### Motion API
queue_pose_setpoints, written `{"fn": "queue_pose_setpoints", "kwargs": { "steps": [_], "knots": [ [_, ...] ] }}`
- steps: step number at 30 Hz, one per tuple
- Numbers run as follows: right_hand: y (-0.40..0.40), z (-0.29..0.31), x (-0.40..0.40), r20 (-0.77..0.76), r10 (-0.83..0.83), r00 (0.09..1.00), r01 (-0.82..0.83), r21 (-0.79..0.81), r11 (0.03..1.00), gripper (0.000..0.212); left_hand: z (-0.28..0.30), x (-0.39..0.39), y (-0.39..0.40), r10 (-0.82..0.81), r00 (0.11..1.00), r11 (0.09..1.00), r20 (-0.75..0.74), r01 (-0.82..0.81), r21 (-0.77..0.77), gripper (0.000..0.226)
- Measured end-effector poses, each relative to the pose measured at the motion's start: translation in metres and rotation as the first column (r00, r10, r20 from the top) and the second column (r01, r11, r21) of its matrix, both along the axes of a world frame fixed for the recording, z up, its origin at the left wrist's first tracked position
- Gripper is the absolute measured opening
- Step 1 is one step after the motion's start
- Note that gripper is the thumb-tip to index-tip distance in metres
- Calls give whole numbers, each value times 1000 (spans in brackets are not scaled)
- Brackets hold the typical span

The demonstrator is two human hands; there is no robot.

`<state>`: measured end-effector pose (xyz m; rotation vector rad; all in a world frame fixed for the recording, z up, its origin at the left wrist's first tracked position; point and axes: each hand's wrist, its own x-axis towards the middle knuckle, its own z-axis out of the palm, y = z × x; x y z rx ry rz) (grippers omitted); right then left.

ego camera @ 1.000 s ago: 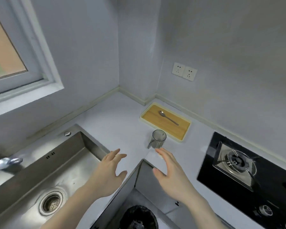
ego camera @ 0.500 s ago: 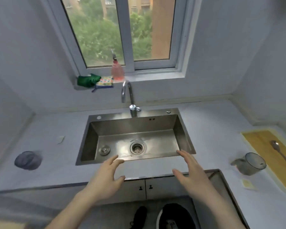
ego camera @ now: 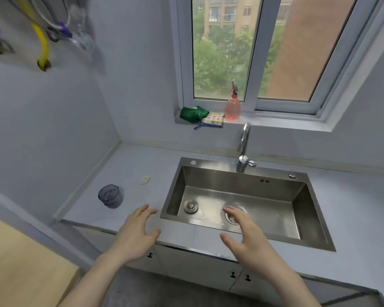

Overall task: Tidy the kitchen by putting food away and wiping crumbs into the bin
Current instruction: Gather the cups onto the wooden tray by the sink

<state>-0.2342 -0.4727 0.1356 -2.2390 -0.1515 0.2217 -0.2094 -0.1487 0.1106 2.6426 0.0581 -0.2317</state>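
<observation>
Crumbs: none plainly visible; one small pale scrap [ego camera: 145, 179], possibly food, on the counter [ego camera: 350, 209] left of the sink [ego camera: 242, 196], beyond a dark cup [ego camera: 110, 196]. Left hand [ego camera: 136, 233] and right hand [ego camera: 247, 240] both empty, fingers spread wide, hovering at the counter's front edge. Green cloth [ego camera: 193, 114] up on the windowsill [ego camera: 275, 123], just beside a pink spray bottle [ego camera: 232, 106]. Risks: toppling the bottle when reaching for the cloth; sweeping the scrap into the sink. Half a second earlier: view centred on the sink; now turned left, cup nearer.
</observation>
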Motion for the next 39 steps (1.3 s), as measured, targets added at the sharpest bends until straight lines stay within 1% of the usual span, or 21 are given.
{"fn": "queue_pose_setpoints", "kwargs": {
  "steps": [2, 6, 8, 11, 13, 15, 17, 20, 23, 26, 29, 31, 33, 36, 39],
  "knots": [
    [27, -6, 19, 9, -4, 1000, 3, 10, 1000, 59, -8, 24, 29, -1, 1000, 1000, -22, 1, 5, 61],
    [82, -19, 58, -9, -63, 998, 63, 25, 998, 56, -30, 86, 97, 14, 996, 999, -84, -12, 35, 62],
    [111, -25, 76, -22, -83, 996, 84, 36, 996, 56, -43, 117, 134, 36, 991, 999, -125, -31, 41, 66],
    [157, -35, 103, -28, -106, 994, 107, 51, 993, 57, -67, 162, 187, 94, 983, 995, -154, -90, 38, 83],
    [181, -40, 115, -49, -128, 991, 131, 58, 990, 57, -81, 184, 215, 134, 973, 989, -189, -120, 81, 94],
    [198, -44, 118, -68, -137, 988, 141, 62, 988, 58, -96, 199, 236, 152, 963, 986, -222, -132, 104, 104],
    [209, -46, 116, -80, -141, 987, 146, 52, 988, 59, -110, 213, 250, 170, 955, 984, -242, -152, 93, 112],
    [211, -49, 110, -119, -170, 978, 174, 26, 984, 58, -129, 223, 258, 197, 934, 980, -299, -192, 48, 121],
    [209, -58, 101, -158, -232, 960, 233, -12, 972, 59, -147, 224, 260, 186, 921, 977, -343, -210, -32, 125],
    [208, -68, 88, -192, -283, 940, 279, -47, 959, 60, -163, 221, 260, 207, 938, 973, -279, -227, -41, 122],
    [209, -75, 68, -215, -325, 921, 320, -62, 946, 60, -170, 217, 265, 210, 960, 976, -187, -218, -23, 108],
    [205, -78, 53, -215, -361, 908, 354, -71, 933, 59, -168, 218, 268, 195, 966, 980, -171, -197, 4, 101],
    [197, -79, 35, -215, -415, 884, 410, -70, 910, 59, -162, 217, 265, 177, 971, 984, -161, -177, 17, 100],
    [179, -76, 10, -211, -488, 847, 489, -48, 871, 59, -148, 209, 241, 125, 987, 991, -99, -129, -38, 103],
    [158, -76, -16, -196, -558, 806, 560, -48, 827, 59, -122, 198, 192, -2, 997, 991, -74, -8, -136, 105]
  ]
}}
